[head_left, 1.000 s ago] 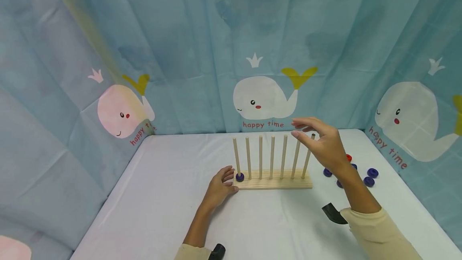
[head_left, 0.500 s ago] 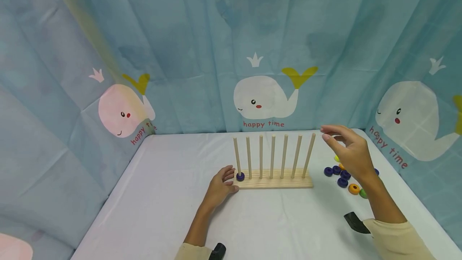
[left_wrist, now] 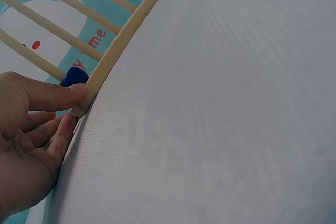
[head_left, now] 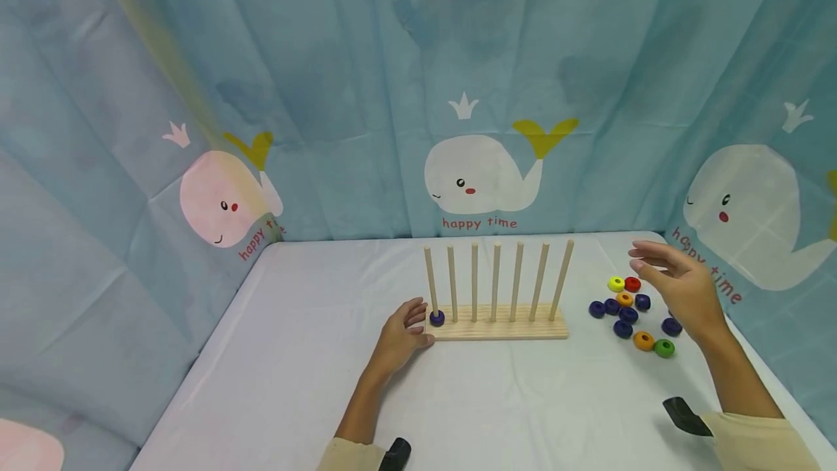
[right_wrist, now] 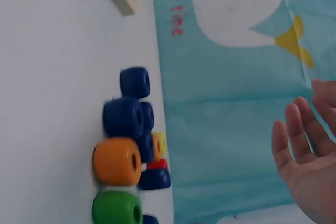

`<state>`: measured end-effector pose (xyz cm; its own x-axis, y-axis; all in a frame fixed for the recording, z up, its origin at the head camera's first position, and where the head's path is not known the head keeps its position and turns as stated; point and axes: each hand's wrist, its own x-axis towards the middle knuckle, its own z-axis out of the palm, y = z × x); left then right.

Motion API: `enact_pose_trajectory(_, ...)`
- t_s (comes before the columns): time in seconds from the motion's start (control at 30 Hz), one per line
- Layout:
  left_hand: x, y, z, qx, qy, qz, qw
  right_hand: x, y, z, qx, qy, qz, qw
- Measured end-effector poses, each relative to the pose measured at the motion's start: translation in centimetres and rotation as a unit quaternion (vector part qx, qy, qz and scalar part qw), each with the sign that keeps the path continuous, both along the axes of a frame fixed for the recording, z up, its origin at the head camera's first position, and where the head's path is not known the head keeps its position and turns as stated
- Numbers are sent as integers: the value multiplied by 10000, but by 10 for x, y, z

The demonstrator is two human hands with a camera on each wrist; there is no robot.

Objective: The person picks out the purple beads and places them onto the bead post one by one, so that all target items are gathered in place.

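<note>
A wooden peg rack (head_left: 502, 324) with a row of several upright pegs stands in the middle of the table. One dark blue bead (head_left: 437, 319) sits at the bottom of its leftmost peg. My left hand (head_left: 396, 334) holds the rack's left end, thumb at the front corner, as the left wrist view also shows. Above the right side of the table hovers my right hand (head_left: 683, 288), fingers loosely bent, nothing in them. Below and left of it lie loose beads: several dark blue ones (head_left: 626, 314), two orange ones (head_left: 644, 341), a yellow one (head_left: 616, 283), a red one (head_left: 632, 284) and a green one (head_left: 664, 348).
White cloth covers the table (head_left: 294, 355). A blue curtain (head_left: 340, 129) with printed whales hangs behind it and along both sides. Dark wrist-camera mounts (head_left: 685, 416) stick out beside the sleeves.
My right hand has moved right, away from the pegs and over to the loose beads, uncovering more of them. My left hand stays at the rack's end.
</note>
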<state>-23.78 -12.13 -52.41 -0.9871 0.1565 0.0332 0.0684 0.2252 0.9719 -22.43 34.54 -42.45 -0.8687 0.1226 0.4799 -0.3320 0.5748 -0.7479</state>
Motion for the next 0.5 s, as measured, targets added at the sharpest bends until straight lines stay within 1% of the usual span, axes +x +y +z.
enact_pose_trajectory(0.1,0,1,0,19,11,11,10000,1,15,-6,-130,-114,-10,9999)
enact_pose_trajectory(0.23,-1,1,-1,36,7,33,10000,1,37,-15,-463,-248,-27,9986)
enact_pose_trajectory(0.33,-1,1,0,46,10,24,10000,1,51,-23,-640,-392,-125,9971)
enact_pose_trajectory(0.5,1,1,2,37,10,18,10000,5,68,-32,-810,-673,-262,9941)
